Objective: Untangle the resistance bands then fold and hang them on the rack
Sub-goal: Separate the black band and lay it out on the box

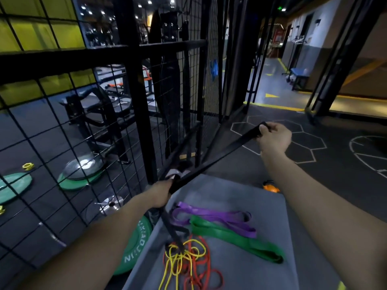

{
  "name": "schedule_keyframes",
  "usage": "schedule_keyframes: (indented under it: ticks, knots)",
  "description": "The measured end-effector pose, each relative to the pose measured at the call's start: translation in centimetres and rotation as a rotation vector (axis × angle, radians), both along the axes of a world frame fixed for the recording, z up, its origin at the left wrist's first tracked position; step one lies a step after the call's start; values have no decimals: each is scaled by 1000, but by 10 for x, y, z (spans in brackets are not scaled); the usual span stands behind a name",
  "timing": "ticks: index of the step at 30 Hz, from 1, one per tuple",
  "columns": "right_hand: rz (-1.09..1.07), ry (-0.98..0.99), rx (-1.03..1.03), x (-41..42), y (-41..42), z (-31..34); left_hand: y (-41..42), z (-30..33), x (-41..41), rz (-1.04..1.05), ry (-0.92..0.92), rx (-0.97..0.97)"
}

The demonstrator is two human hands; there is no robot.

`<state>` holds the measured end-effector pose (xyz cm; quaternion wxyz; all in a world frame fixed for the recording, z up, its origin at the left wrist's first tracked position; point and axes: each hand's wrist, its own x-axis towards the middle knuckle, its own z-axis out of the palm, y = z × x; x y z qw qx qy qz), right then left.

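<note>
A wide black resistance band (217, 158) stretches taut between my hands. My right hand (274, 137) grips its far end, raised above the floor at the right. My left hand (162, 192) grips it near the wire rack (134, 105). From there a black strand hangs down into the tangle of yellow bands (173, 264) and red bands (201, 266) on the grey bench pad (240, 275). A folded purple band (215, 218) and a folded green band (234, 237) lie side by side on the pad.
Green weight plates (79, 181) and a silver plate lie on the floor behind the mesh. Another green plate (136, 243) leans beside the pad. An orange object (271, 187) sits on the floor past the pad. A blue bench (299, 74) stands in the far corridor.
</note>
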<state>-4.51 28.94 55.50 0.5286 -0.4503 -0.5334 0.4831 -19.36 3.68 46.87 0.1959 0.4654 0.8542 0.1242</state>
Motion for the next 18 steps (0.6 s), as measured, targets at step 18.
schedule_keyframes:
  ticks: [18]
  knots:
    - [168,-787,-72,49,-20,-92,10,9,-5,179,-505,354]
